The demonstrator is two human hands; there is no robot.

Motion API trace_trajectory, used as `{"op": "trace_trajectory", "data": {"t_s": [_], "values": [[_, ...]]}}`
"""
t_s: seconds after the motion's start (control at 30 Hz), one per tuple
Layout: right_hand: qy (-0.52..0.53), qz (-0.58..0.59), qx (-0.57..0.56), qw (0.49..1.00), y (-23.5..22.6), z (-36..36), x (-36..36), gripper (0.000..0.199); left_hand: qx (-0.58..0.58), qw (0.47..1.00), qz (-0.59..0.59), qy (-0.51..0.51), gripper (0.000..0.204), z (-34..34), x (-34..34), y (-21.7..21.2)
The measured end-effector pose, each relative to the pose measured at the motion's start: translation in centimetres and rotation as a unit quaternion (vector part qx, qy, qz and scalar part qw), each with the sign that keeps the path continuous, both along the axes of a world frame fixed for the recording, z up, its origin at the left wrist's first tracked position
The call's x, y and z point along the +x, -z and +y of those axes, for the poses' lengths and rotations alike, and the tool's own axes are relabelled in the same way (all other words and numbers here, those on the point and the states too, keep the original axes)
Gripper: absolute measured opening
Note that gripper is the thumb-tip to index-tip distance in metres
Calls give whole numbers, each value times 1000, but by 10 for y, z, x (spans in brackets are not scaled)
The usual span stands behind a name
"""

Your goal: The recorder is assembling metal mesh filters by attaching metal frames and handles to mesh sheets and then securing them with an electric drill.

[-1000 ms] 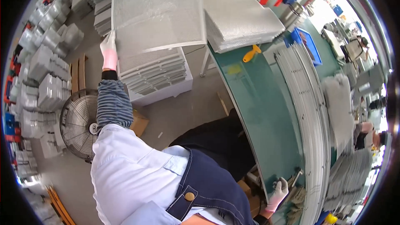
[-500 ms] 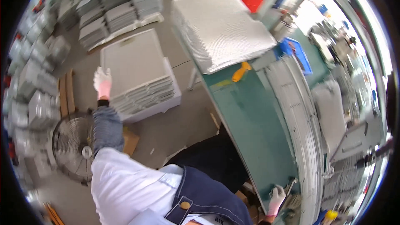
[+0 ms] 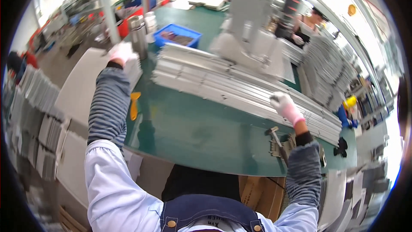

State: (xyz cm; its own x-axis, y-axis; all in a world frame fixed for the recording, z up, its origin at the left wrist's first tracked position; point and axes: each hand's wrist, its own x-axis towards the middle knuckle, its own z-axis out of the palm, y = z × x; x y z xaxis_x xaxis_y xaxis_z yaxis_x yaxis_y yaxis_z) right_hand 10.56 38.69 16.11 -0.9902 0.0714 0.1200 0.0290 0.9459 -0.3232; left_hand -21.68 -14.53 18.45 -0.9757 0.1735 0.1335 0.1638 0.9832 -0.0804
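My left hand [image 3: 122, 53], in a white and pink glove, is over the corner of the stacked pale panels [image 3: 81, 81] at the table's left end; its fingers are blurred. My gloved right hand [image 3: 287, 107] is at the long silvery metal strips [image 3: 223, 90] lying across the table. Its fingers are bent inward, and what they may hold is hidden. Just below that hand, a hammer [image 3: 277, 141] lies beside small metal pieces, partly behind my right forearm. An orange-yellow scraper [image 3: 135, 105] rests on the green table [image 3: 193, 133] next to my left sleeve.
Behind the strips stand a blue tray [image 3: 178, 35] and a metal flask [image 3: 137, 36]. A grey machine [image 3: 249, 17] and stacked ribbed sheets [image 3: 328, 71] are farther back. A co-worker [image 3: 307, 25] is at the far right. Cardboard boxes [image 3: 262, 193] sit under the table.
My view has swung right, from the floor stack to the table. My left hand has gone from the floor stack to the tabletop panels; my right hand has moved from beside the hammer to the strips.
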Motion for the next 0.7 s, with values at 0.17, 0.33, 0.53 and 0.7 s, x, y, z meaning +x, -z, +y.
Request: {"op": "trace_trajectory", "data": {"t_s": [0.17,0.33,0.53,0.7], "values": [[8,93,99,991,-31,44,-75,42,55,994,-90,19,65,-33,-20,16],[40,5,259,965,-11,36,-140,117,36,994,-95,26,81,-27,-12,5],[-68,-33,111,991,-9,73,-156,90,-6,983,-165,79,78,-24,-9,-12],[-68,-43,26,996,-23,115,-143,68,59,984,-159,51,81,-39,-14,-11]]}}
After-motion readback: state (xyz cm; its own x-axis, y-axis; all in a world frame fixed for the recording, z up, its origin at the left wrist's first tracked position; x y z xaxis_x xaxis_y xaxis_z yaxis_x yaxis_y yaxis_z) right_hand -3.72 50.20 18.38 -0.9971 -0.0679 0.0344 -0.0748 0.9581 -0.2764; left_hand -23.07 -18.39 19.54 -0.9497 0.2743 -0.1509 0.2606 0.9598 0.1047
